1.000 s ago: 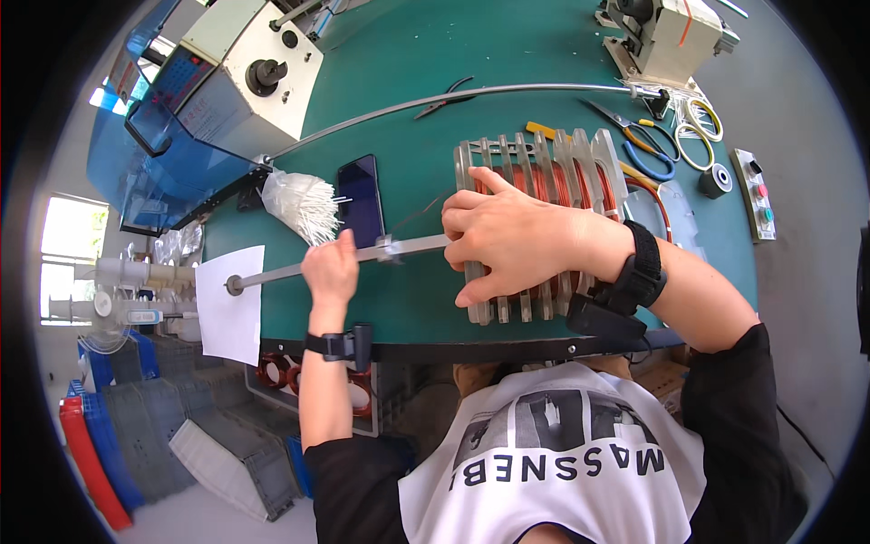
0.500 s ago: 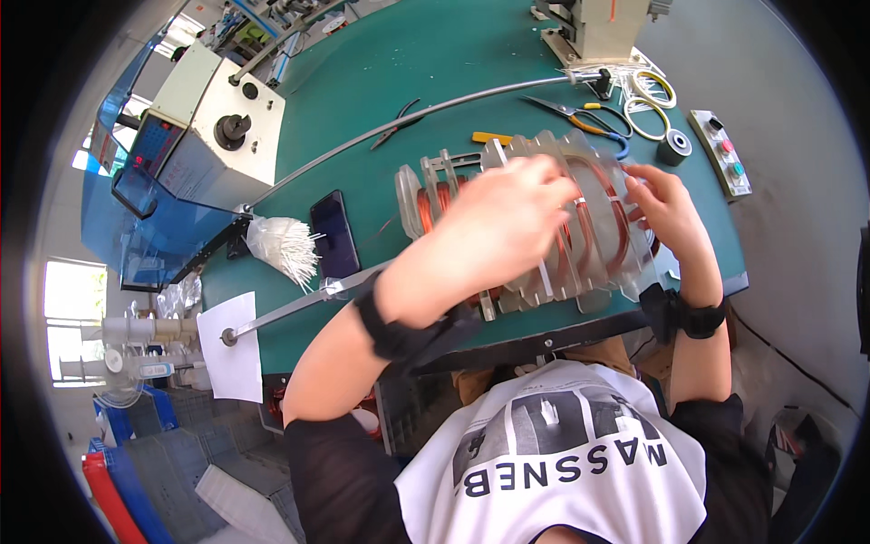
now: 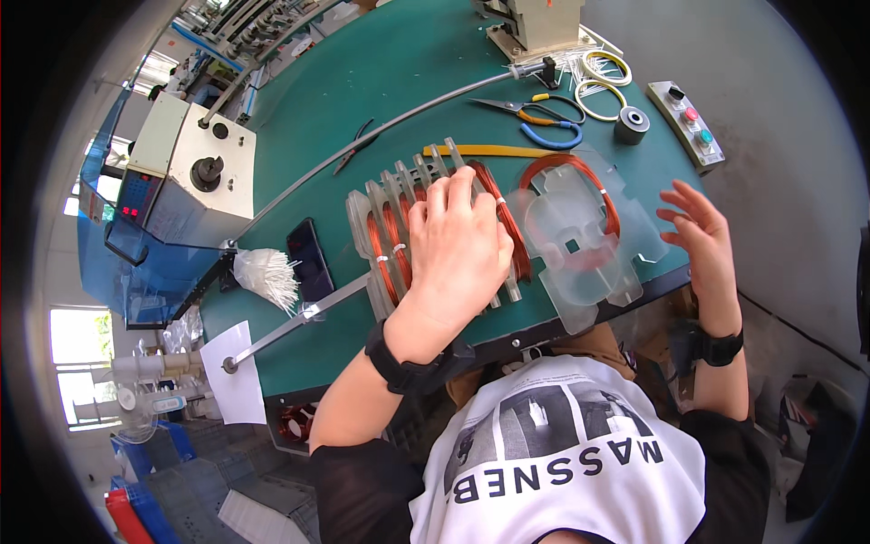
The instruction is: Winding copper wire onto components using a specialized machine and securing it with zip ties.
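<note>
A row of upright translucent plastic coil-former discs (image 3: 359, 222) stands at the middle of the table, with copper wire coils (image 3: 380, 258) between them, tied by small white ties. My left hand (image 3: 458, 238) is closed over the right part of this row, with its fingertips partly hidden. Just right of that hand, a copper coil (image 3: 497, 195) leans at the row's end. Further right, a loose translucent plate (image 3: 566, 272) lies flat, and another copper coil (image 3: 605, 195) rests on it. My right hand (image 3: 702, 227) hovers beyond the plate's right side, fingers spread and holding nothing.
Behind the row lie a yellow strip (image 3: 489, 151), scissors (image 3: 535, 113), pliers (image 3: 352, 150) and tape rolls (image 3: 632, 125). A long metal rod (image 3: 399, 116) crosses the table. Left are a phone (image 3: 311, 258), white ties (image 3: 267, 276) and a winding machine (image 3: 199, 172); a button box (image 3: 686, 125) is at right.
The plate at the right end has come away from the row and now lies flat with a coil on it. My right hand has moved off it and spread; my left has shifted left.
</note>
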A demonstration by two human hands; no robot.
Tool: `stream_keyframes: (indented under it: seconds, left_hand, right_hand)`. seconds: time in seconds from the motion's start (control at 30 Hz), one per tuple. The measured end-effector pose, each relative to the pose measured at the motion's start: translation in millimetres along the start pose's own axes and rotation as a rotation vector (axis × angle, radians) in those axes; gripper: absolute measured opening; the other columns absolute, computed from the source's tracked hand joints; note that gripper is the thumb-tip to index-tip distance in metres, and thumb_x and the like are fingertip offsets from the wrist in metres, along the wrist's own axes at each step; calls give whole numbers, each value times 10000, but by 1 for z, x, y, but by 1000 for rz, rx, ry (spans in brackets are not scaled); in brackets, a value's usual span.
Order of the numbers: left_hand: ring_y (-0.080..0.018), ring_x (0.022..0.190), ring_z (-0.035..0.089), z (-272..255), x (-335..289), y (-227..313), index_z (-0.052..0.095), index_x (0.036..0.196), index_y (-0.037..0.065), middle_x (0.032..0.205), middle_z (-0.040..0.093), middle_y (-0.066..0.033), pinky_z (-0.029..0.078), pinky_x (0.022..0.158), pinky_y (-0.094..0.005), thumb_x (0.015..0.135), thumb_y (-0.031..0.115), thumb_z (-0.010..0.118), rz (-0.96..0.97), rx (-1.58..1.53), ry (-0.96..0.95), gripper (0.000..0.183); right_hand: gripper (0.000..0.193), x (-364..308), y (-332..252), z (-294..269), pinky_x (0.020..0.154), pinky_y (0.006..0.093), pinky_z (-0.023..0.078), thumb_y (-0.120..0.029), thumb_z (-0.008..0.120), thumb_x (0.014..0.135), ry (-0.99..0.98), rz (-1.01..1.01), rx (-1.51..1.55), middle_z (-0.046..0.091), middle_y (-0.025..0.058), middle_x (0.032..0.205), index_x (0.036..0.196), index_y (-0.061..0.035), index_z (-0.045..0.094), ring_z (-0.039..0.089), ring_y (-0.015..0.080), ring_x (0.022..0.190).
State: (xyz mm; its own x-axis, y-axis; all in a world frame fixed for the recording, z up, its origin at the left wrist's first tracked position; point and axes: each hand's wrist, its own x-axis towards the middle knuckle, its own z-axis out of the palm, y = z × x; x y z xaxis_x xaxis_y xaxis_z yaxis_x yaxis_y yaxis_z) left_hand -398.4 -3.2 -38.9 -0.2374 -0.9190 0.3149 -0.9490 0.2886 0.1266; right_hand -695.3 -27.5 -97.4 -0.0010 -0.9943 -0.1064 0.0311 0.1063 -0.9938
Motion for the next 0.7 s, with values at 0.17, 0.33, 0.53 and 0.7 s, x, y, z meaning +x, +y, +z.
stream_keyframes:
  seconds: [0.17,0.33,0.53,0.7]
  left_hand:
    - [-325,1183,434,6,-10,4,621,932,67,1239,486,-150,350,955,-458,765,61,576,-25,15,29,173]
    - [-303,1187,427,12,-12,1,614,894,47,1236,493,-144,337,965,-454,766,109,604,-27,-9,71,143]
    - [-303,1187,438,12,-11,4,617,879,44,1239,502,-147,335,973,-455,769,105,603,-26,-19,78,126]
    - [-304,1178,450,9,-13,0,629,894,38,1224,514,-150,337,982,-453,776,101,597,-53,-41,82,137]
  right_hand:
    - [367,-25,15,46,580,403,463,-253,654,818,-32,-326,-1139,627,161,925,1091,-19,581,624,289,773]
    - [490,-33,6,70,576,417,457,-328,685,775,-110,-179,-1115,608,117,613,1135,-27,546,612,332,649]
    - [440,-45,29,66,546,257,387,-9,608,800,-128,-131,-430,456,42,620,1229,8,512,456,121,553]
    - [380,-32,17,3,517,198,304,5,531,859,57,-200,-375,413,-57,662,1239,-9,541,355,36,589]
